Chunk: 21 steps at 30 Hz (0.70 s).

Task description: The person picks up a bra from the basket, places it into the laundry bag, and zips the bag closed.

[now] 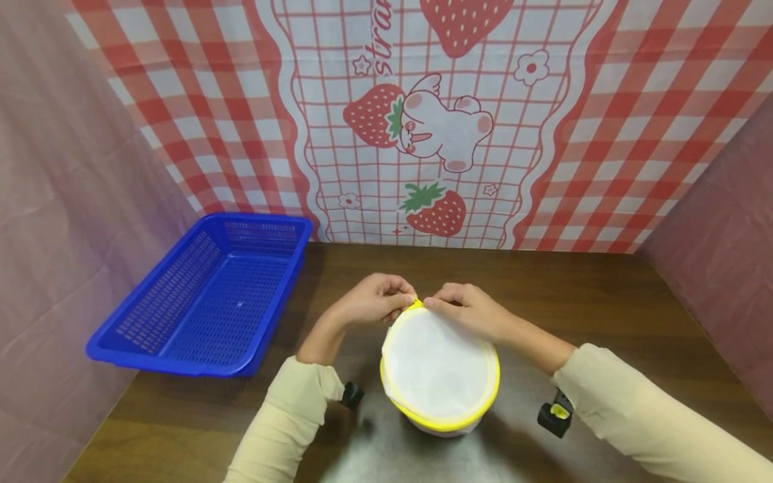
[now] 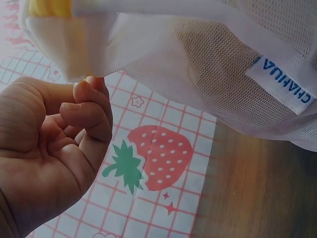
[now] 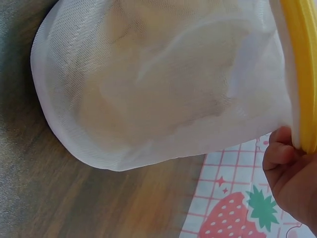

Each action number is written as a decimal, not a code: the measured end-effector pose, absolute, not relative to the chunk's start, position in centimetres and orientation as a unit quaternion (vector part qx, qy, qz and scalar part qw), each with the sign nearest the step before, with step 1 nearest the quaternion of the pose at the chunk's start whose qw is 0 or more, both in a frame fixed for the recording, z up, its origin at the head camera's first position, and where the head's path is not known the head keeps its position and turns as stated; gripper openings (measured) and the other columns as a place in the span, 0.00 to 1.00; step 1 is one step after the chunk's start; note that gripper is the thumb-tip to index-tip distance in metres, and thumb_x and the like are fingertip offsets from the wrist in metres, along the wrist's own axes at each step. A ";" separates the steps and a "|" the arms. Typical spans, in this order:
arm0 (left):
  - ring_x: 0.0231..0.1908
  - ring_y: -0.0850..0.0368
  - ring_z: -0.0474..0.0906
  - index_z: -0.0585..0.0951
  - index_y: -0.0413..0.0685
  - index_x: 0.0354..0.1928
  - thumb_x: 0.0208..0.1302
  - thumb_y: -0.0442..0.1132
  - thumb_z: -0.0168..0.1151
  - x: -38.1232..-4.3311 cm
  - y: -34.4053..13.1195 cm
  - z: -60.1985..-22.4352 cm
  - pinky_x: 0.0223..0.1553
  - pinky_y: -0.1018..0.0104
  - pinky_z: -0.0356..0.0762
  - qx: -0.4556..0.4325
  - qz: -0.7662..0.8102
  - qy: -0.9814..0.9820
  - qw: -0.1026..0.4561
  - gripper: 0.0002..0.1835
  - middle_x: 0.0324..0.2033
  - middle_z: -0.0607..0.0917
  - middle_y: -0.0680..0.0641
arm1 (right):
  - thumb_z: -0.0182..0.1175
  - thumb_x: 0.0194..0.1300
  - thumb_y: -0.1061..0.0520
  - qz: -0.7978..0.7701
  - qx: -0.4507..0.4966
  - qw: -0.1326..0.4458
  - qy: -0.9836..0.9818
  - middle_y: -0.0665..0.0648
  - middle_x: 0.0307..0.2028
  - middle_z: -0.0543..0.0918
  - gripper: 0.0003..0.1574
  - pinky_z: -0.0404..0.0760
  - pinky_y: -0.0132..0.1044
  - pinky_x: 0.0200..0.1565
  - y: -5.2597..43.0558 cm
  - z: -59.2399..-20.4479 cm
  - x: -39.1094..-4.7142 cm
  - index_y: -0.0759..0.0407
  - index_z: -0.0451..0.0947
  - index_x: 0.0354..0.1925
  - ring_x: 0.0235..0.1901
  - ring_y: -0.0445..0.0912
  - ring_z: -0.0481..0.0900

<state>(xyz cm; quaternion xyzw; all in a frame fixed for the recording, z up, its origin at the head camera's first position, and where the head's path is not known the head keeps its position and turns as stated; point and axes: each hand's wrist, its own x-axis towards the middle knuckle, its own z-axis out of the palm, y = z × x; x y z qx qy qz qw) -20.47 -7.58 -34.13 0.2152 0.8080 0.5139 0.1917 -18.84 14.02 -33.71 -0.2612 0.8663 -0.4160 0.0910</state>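
Observation:
A round white mesh laundry bag with a yellow zipper round its top stands on the table in front of me. At its far edge, my left hand pinches the end of the zipper between thumb and fingers. Close beside it, my right hand grips the rim. In the left wrist view, a white label with blue lettering shows on the side of the bag. Through the mesh in the right wrist view, something pale brownish shows faintly; its kind is unclear. The zipper pull cannot be made out clearly.
A blue perforated plastic basket sits on the left of the brown wooden table. A red-and-white checked cloth with strawberries hangs at the back. Pinkish cloths close off both sides.

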 end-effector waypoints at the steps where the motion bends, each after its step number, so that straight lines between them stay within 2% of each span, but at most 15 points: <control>1: 0.16 0.62 0.66 0.79 0.37 0.40 0.69 0.38 0.52 -20.5 -7.6 -34.1 0.20 0.68 0.65 0.215 0.513 0.808 0.193 0.11 0.18 0.74 0.50 | 0.54 0.67 0.48 -0.416 -0.261 0.093 0.866 0.51 0.31 0.79 0.15 0.74 0.31 0.28 14.0 -33.6 -18.8 0.53 0.85 0.37 0.32 0.44 0.71; 11: 0.17 0.62 0.67 0.79 0.37 0.40 0.69 0.37 0.52 -20.5 -7.3 -33.9 0.21 0.69 0.66 0.209 0.511 0.811 0.192 0.10 0.19 0.75 0.50 | 0.55 0.67 0.51 -0.419 -0.270 0.101 0.861 0.54 0.32 0.80 0.15 0.73 0.30 0.29 13.6 -33.5 -19.1 0.58 0.84 0.37 0.31 0.43 0.71; 21: 0.17 0.62 0.67 0.79 0.38 0.40 0.69 0.39 0.52 -20.5 -7.4 -34.3 0.21 0.67 0.65 0.207 0.509 0.814 0.187 0.11 0.19 0.75 0.50 | 0.55 0.67 0.51 -0.410 -0.262 0.087 0.870 0.53 0.31 0.80 0.15 0.72 0.30 0.30 13.6 -33.9 -19.2 0.58 0.85 0.37 0.31 0.42 0.71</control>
